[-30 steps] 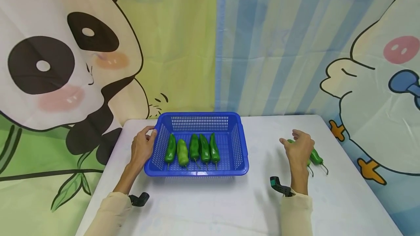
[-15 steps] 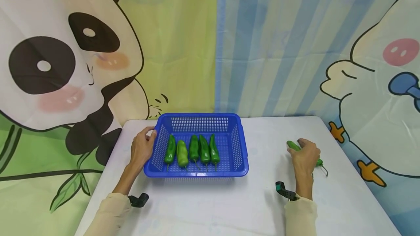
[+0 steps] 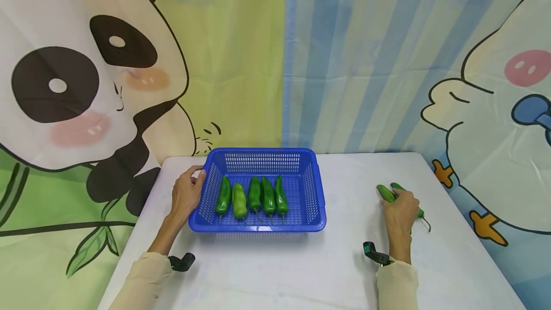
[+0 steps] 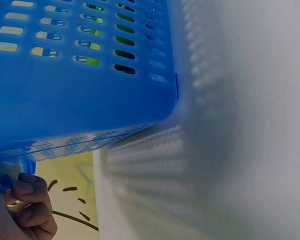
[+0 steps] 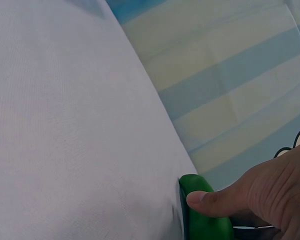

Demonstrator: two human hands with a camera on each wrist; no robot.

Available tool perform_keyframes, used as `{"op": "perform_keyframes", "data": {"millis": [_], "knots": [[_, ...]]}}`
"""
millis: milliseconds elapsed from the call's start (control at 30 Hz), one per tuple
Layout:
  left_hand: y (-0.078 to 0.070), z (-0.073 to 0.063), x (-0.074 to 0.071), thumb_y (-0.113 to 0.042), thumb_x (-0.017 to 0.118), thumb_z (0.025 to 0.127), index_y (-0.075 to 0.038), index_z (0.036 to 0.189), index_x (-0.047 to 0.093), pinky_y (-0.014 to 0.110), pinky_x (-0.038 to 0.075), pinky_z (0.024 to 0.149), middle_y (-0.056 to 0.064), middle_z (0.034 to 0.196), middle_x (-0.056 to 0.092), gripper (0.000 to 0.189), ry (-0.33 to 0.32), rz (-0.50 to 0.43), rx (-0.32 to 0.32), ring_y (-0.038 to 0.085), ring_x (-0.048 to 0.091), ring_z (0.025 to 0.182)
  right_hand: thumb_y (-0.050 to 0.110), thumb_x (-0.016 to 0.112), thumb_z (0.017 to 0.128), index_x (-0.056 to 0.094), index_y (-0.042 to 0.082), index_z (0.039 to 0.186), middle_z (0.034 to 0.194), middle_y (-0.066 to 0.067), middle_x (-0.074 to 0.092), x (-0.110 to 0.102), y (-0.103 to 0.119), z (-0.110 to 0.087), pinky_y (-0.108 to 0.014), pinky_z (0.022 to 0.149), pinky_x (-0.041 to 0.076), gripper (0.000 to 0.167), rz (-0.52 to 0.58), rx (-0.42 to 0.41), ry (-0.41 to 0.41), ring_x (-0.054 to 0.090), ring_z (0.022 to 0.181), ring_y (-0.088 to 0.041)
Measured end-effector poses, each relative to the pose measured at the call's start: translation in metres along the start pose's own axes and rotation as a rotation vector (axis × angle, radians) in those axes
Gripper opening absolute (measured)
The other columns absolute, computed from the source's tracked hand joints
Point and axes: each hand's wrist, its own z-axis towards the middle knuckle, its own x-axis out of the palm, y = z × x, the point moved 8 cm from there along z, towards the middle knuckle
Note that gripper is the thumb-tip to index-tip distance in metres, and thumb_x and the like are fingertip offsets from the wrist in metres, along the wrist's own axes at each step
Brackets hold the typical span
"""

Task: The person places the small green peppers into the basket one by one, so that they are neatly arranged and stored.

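A blue plastic basket (image 3: 258, 227) stands on the white table with several green chili peppers (image 3: 255, 194) lying side by side in it. My left hand (image 3: 186, 193) grips the basket's left rim; in the left wrist view its curled fingers (image 4: 34, 212) sit at the rim. Over on the right, my right hand (image 3: 400, 210) pinches a green chili pepper (image 3: 385, 193), its thumb (image 5: 202, 198) pressed on the pepper's side in the right wrist view. A second chili pepper (image 3: 420, 213) lies just beside it, partly hidden by the hand.
The white table (image 3: 275, 271) reaches back to a printed curtain (image 3: 353, 61) with cartoon animals. Small black cameras are strapped to both wrists, the left camera (image 3: 182, 262) and the right camera (image 3: 374, 253). White tabletop lies between the basket and the right hand.
My right hand has come down and slightly rightward onto the peppers, and its fingers have closed on the left one. The left hand and basket have stayed in place.
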Motion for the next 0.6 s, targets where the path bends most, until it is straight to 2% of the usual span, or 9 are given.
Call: {"op": "perform_keyframes", "data": {"millis": [167, 433, 600], "knots": [[-0.0007, 0.0007, 0.0006, -0.031, 0.053, 0.115, -0.003, 0.145, 0.066, 0.033, 0.04, 0.058, 0.014, 0.074, 0.07, 0.043, 0.004, 0.006, -0.007, 0.021, 0.058, 0.062, -0.008, 0.077, 0.087, 0.065, -0.013, 0.139, 0.136, -0.045, 0.061, 0.0014, -0.0018, 0.0015, -0.066, 0.105, 0.04, 0.053, -0.006, 0.009, -0.018, 0.057, 0.123, -0.058], [-0.0024, 0.0011, -0.0007, -0.031, 0.052, 0.116, -0.003, 0.146, 0.065, 0.033, 0.039, 0.058, 0.014, 0.073, 0.069, 0.043, 0.003, 0.004, -0.011, 0.021, 0.056, 0.062, -0.013, 0.073, 0.087, 0.067, -0.016, 0.133, 0.13, -0.045, 0.065, 0.0006, -0.0007, -0.0003, -0.066, 0.1, 0.043, 0.046, 0.009, -0.044, -0.071, 0.061, 0.117, -0.058], [-0.0008, 0.0001, -0.0007, -0.032, 0.051, 0.116, -0.003, 0.146, 0.065, 0.034, 0.039, 0.058, 0.015, 0.075, 0.07, 0.044, 0.008, 0.004, -0.019, 0.022, 0.057, 0.063, -0.01, 0.07, 0.088, 0.069, -0.017, 0.129, 0.126, -0.044, 0.068, -0.0001, 0.0005, -0.0015, -0.064, 0.097, 0.045, 0.042, 0.01, -0.052, -0.084, 0.063, 0.113, -0.057]]}}
